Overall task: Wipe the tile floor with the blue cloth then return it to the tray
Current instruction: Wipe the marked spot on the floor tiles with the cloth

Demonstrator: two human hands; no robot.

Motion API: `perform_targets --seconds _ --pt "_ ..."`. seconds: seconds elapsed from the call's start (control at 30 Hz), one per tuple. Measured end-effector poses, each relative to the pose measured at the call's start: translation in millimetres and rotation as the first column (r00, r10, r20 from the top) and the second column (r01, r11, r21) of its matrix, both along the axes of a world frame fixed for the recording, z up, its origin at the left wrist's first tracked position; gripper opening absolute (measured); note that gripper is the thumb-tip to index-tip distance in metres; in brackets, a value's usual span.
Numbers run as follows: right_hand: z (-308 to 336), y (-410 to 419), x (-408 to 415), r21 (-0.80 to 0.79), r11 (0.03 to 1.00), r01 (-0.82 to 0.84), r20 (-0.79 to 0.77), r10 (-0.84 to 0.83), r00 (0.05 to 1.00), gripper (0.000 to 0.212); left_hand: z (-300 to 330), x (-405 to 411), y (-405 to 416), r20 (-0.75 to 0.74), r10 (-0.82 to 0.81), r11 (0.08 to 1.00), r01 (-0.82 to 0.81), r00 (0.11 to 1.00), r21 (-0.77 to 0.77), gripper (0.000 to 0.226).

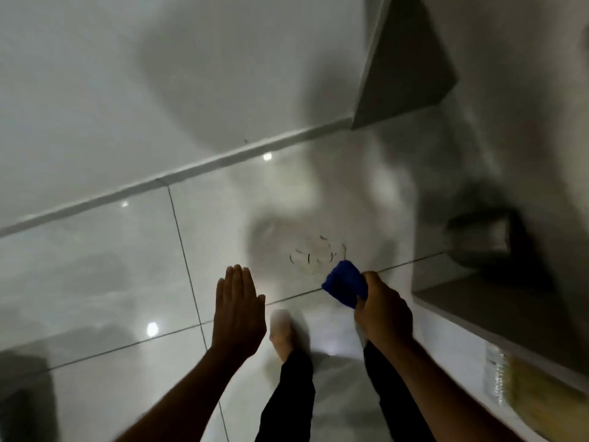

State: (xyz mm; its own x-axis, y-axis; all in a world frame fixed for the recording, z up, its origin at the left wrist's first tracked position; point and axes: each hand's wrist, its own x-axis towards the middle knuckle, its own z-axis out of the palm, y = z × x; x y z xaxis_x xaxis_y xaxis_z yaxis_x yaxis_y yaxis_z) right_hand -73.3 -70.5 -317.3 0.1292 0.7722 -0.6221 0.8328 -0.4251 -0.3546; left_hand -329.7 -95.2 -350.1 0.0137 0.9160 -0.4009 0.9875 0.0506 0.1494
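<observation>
Near: person standing, dark trouser legs, bare foot on glossy tile floor.

Left hand empty, flat, fingers extended together, held above floor.

Right hand clenched around blue cloth; cloth bunched, protruding from fist, apparently in air, not on tile.

Handling judgement: cloth soft, light, compliant, no breakage risk; bunched grip secure but for wiping better spread flat under palm.

Beyond cloth: ring of dark smudges on tile, likely wipe target.

Tray not identifiable; right-side objects blurred.

One blue cloth, two hands.
</observation>
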Motion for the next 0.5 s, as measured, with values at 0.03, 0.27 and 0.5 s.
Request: perform_targets --seconds 0.03,0.27,0.5 --pt "-52 -4 -3 -0.071 0.996 -0.048 0.018 0.050 0.999 0.038 -49 -2 -10 -0.009 -0.014 0.999 0.013 1.000 -0.036 0.064" --pt "-347 -22 -20 -0.451 0.823 -0.345 -0.130 0.322 0.938 0.031 -340 -1 -36 0.002 -0.046 0.991 0.046 0.999 -0.125 0.070" --pt "-485 -55 -31 0.262 0.898 -0.352 0.230 0.296 0.927 0.059 -488 -24 6 -0.057 -0.044 0.998 0.046 0.997 0.031 0.077"
